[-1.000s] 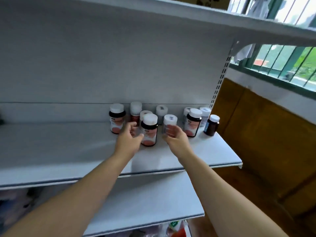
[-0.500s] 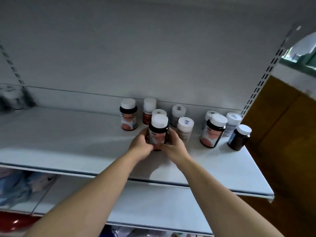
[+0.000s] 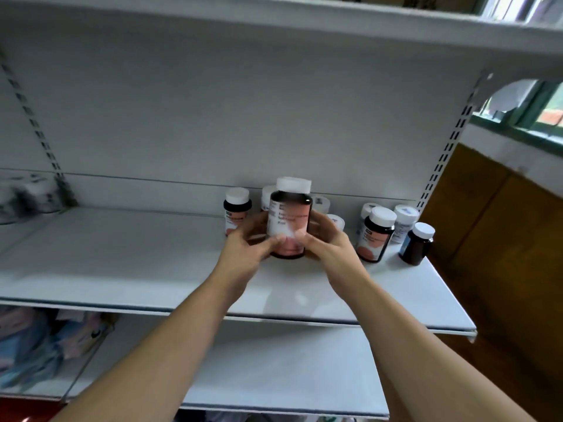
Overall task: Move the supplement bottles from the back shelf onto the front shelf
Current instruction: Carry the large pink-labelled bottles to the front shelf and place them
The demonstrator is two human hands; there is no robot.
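The bottle [image 3: 289, 220] has come forward, gripped by the left hand [image 3: 246, 254] and right hand [image 3: 327, 249].

White back panel [image 3: 213, 102], crossed by one thin horizontal seam, between a left slotted upright [image 3: 33, 117] and a right slotted upright [image 3: 447, 147]. Overhead, a white upper shelf [image 3: 335, 22]. At right, bright daylight through a green-framed window [image 3: 533, 114], above a white wall band [image 3: 502, 150] and brown wood panelling [image 3: 502, 226]. Lower left, blurred packets [image 3: 36, 354].

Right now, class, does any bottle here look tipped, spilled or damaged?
Nothing stands out. The shelf bottles stand upright, capped. The held bottle, gripped by left hand and right hand, is upright, though blurred.
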